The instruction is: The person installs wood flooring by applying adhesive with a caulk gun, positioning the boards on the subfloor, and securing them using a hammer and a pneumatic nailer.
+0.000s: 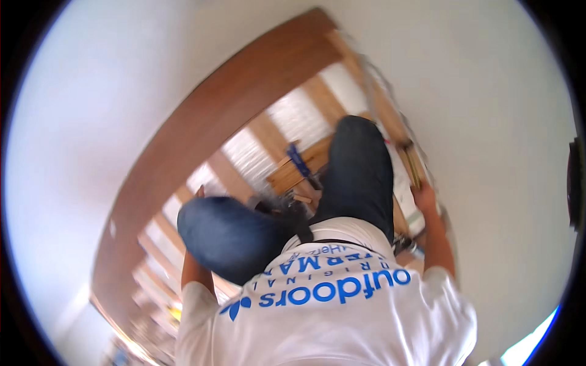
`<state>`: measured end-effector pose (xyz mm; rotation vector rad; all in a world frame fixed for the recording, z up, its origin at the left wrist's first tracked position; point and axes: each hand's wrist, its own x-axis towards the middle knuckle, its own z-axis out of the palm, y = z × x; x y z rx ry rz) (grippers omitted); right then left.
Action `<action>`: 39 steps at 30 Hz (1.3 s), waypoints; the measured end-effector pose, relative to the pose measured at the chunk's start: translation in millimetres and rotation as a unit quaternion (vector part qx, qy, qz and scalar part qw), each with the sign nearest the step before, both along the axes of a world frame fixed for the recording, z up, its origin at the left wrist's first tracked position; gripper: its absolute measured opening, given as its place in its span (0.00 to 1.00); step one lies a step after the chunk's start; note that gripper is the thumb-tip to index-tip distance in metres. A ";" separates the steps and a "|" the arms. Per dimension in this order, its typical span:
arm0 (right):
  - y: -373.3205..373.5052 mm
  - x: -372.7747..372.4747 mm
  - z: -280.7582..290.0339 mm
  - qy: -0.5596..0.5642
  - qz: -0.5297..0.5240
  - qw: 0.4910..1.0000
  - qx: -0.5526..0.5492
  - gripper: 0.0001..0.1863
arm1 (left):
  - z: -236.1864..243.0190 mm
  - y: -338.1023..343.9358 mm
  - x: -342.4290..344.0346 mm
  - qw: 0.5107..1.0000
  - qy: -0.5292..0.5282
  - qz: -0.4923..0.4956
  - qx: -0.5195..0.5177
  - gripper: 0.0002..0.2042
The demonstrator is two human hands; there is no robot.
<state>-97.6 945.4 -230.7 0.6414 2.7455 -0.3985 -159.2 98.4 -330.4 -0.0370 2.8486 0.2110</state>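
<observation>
Frame (226, 100) contains wooden slats (267, 135); right hand (425, 200) grips a yellowish strip (414, 168).

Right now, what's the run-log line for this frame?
right hand: at yellow strip, grip unclear | left hand: mostly hidden behind left knee | blue tool: left of right leg | slats: around legs

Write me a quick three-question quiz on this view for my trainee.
1. Which grip holds the slim, straight yellow-and-dark tool, its material too blurred to tell?

2. True or false: the bent left knee in dark-blue denim hides most of the left grip.

3. In the picture, where is the slim blue-and-grey tool?
A, on the white shirt
B, between the left knee and the right knee
C, against the pale wall

Key: 1, the right grip; 2, true; 3, B.
</observation>
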 end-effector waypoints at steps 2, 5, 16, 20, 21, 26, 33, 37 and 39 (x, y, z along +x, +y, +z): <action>41.2 31.7 -23.4 -0.011 -0.001 0.997 0.077 0.29 | -17.0 28.4 70.1 0.991 -0.046 0.112 0.065 0.33; 17.2 74.1 -66.4 -0.024 -0.009 0.996 0.086 0.29 | 12.6 34.3 140.2 0.963 -0.086 0.234 0.105 0.28; 41.4 -97.1 -59.6 -0.025 0.201 0.979 0.009 0.22 | 49.0 92.8 180.8 0.948 0.031 0.283 0.144 0.20; -52.6 -139.9 -2.2 0.083 0.167 0.982 -0.006 0.17 | 37.8 58.7 109.3 0.931 0.088 0.245 0.255 0.20; -82.4 -143.2 8.1 0.083 0.159 0.984 0.015 0.18 | 27.1 36.5 82.6 0.930 0.102 0.234 0.266 0.19; -148.7 -142.3 96.7 0.172 0.127 0.976 0.040 0.16 | 68.1 56.0 -114.1 0.964 0.152 0.044 0.213 0.19; -193.3 -122.5 190.3 0.275 0.116 0.953 0.046 0.11 | 79.0 244.1 -356.7 0.919 -0.028 -0.384 0.081 0.21; -208.0 -86.5 189.5 0.275 0.034 0.961 0.019 0.11 | 21.0 327.3 -397.5 0.913 0.058 -0.390 0.110 0.28; -204.0 -65.9 194.1 0.246 -0.001 0.968 0.047 0.11 | -10.2 341.5 -394.6 0.919 0.110 -0.352 0.143 0.28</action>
